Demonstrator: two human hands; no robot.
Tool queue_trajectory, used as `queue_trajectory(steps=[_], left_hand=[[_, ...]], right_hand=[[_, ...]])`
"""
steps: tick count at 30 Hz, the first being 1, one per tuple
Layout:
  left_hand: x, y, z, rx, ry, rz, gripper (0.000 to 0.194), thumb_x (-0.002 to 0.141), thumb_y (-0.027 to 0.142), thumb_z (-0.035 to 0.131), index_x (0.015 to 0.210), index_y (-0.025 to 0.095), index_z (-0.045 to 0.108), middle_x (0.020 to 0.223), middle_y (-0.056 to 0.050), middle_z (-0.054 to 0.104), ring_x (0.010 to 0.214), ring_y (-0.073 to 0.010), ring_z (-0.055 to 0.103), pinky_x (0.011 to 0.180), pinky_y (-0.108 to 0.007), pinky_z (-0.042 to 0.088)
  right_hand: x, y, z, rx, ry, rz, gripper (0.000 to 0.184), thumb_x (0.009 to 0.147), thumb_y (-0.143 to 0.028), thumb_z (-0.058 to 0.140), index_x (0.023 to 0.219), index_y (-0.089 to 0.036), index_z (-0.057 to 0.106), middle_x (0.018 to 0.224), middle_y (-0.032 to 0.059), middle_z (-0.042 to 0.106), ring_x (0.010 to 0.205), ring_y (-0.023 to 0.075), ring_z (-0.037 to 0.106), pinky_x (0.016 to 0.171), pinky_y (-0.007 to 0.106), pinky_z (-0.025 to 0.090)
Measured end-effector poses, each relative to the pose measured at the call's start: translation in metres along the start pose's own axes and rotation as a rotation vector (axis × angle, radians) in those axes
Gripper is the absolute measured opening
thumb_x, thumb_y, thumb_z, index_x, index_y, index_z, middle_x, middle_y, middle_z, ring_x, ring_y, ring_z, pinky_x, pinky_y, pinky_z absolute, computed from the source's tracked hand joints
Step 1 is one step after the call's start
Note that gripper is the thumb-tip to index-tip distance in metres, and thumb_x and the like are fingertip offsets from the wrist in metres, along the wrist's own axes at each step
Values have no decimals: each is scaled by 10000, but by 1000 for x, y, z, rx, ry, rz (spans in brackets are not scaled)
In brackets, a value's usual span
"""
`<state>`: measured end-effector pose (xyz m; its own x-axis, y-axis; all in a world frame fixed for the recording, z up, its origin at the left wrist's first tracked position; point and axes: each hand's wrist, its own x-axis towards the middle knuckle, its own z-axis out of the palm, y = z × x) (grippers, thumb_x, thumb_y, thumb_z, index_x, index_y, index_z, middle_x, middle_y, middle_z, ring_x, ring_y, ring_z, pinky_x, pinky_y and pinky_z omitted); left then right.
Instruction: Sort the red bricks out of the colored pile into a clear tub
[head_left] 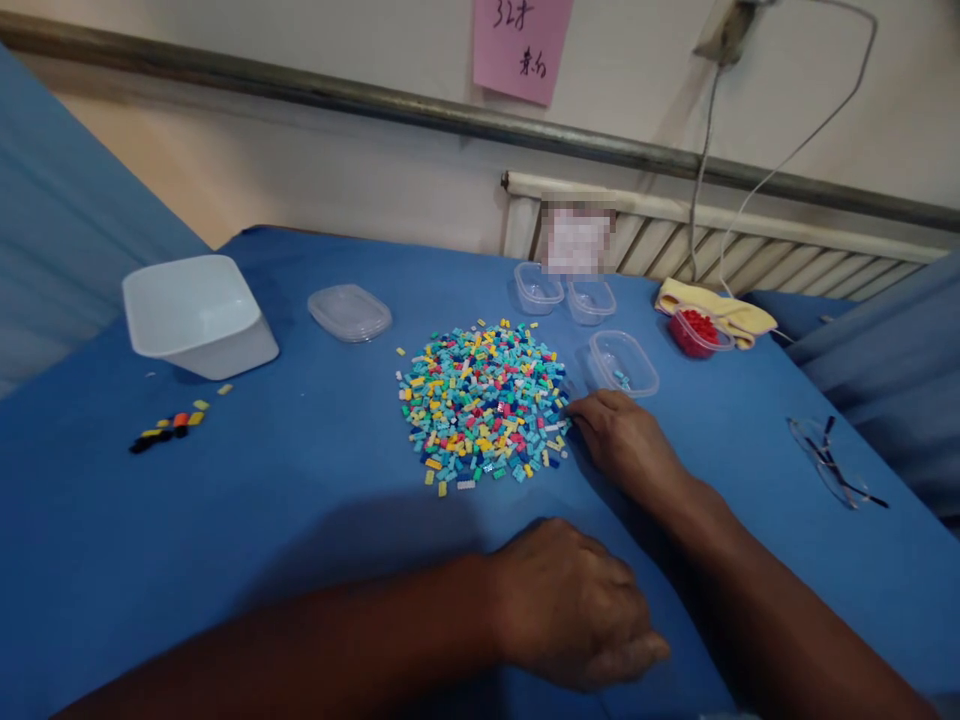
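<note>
A round pile of small toy bricks (484, 400) in blue, turquoise, yellow, red and white lies on the blue table cover (322, 440). My right hand (626, 440) is at the pile's right edge with its fingertips pinched together by the bricks; what they hold, if anything, is hidden. Nearer to me, my left hand (577, 605) hovers low in front of the pile, its fingers curled in, so their contents cannot be seen. Just beyond my right hand stands a clear plastic box (646, 378) with a few light blue bricks inside.
Two clear boxes (538, 300) stand at the back, with a box of red bricks (696, 335) beside a yellow cloth (720, 310). Glasses (836, 465) lie at right. Clear lids (349, 313), a white tub (199, 310) and several loose bricks (180, 425) are left.
</note>
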<state>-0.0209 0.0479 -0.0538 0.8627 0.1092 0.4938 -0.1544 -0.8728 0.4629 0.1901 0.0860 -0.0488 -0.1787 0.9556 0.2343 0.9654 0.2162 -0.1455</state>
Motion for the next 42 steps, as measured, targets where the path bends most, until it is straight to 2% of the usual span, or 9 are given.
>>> queue_trajectory(steps=[9,12,16,19,21,24,29,34,42], left_hand=[[0,-1,-1,2,-93,-33,459,1063,497,581,695,227,627,707,22,684,589,-148,558,509,-371,372],[2,0,-3,-7,-124,-42,465,1072,502,572,703,226,639,722,11,699,602,-148,576,514,-367,379],[1,0,-3,-19,-123,-34,461,1068,498,582,699,227,632,715,7,694,606,-149,575,516,-367,394],[1,0,-3,-27,-111,-41,453,1063,476,589,684,228,614,695,10,676,591,-148,553,529,-364,414],[1,0,-2,-28,-114,-35,456,1065,472,584,680,229,606,688,12,668,592,-149,551,536,-360,420],[2,-1,-2,-35,-114,-27,465,1068,484,581,679,231,606,692,13,670,593,-149,551,541,-357,421],[2,0,-2,-21,-101,-39,449,1060,482,582,690,231,617,705,18,677,593,-151,543,526,-365,403],[0,0,0,-28,-97,-41,455,1068,493,562,703,232,634,710,26,682,583,-146,542,532,-361,400],[3,0,0,-12,-103,-37,451,1063,494,569,705,229,638,710,21,685,584,-152,562,517,-374,361]], right_hand=[[-5,0,-4,85,53,-78,252,1109,-161,560,1196,-202,793,1050,97,786,967,253,735,873,356,584],[-4,10,-18,105,201,-94,240,1101,-163,568,1199,-204,783,1113,101,805,1022,249,748,914,364,592],[2,38,-36,15,432,28,208,1090,-207,594,1146,-200,793,1090,112,823,1006,267,765,928,411,601],[5,51,-39,-11,463,64,200,1085,-220,604,1134,-194,796,1093,117,836,1013,280,777,933,427,605],[4,48,-38,-15,464,45,211,1093,-220,591,1147,-187,792,1114,126,837,1028,287,777,937,432,603],[0,28,-32,39,417,-19,209,1106,-234,591,1169,-186,784,1096,120,831,1003,271,774,918,409,600],[-3,-5,-15,188,128,-65,207,1105,-302,639,1204,-186,779,1053,108,808,963,267,764,867,390,596],[-3,-6,-9,234,26,-21,247,1093,-267,606,1249,-189,782,1068,116,790,984,270,749,896,398,578],[-6,-8,-19,292,-41,41,105,994,-190,650,1063,-213,727,978,64,761,868,224,703,794,354,531]])
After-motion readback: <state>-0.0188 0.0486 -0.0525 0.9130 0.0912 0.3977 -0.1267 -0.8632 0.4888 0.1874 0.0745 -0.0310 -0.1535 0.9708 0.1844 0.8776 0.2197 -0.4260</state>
